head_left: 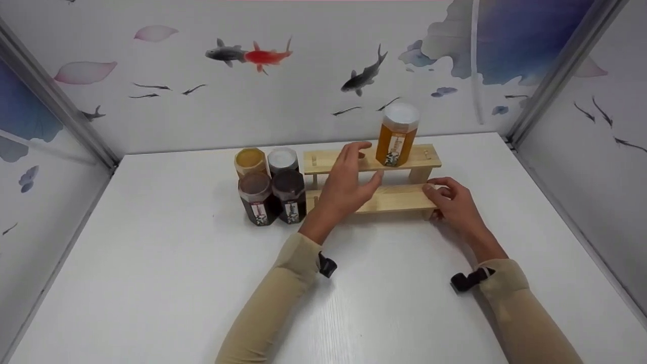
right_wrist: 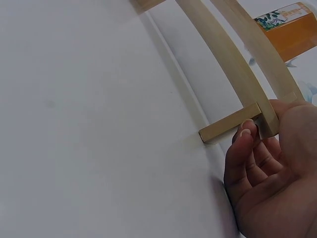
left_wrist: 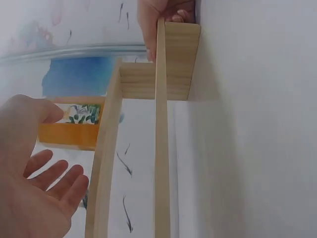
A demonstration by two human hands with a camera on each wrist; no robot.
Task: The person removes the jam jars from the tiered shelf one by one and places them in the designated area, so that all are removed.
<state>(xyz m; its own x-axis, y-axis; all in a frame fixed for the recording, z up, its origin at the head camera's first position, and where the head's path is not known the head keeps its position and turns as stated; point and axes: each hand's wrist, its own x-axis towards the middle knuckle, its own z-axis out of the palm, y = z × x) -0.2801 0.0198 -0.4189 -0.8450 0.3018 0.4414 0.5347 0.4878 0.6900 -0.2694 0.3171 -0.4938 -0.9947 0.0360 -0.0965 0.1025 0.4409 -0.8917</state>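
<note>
A two-tier wooden rack [head_left: 399, 198] stands toward the back of the white table. On its upper tier, right of the middle, is a jar of amber honey [head_left: 397, 136] with a white lid and a label. My left hand [head_left: 349, 184] hovers in front of the rack, left of that jar, its fingers spread and apart from it; the left wrist view shows the palm [left_wrist: 34, 208] holding nothing. At the lower tier's right end, my right hand [head_left: 455, 205] grips the board, thumb on top and fingers beneath, as the right wrist view [right_wrist: 270, 163] also shows.
Left of the rack several jars stand close together: two dark ones [head_left: 259, 199] [head_left: 290, 197] in front, a yellow-topped jar [head_left: 250, 161] and a white-lidded jar [head_left: 283, 160] behind. Painted panels [head_left: 303, 101] enclose the table at the back and sides.
</note>
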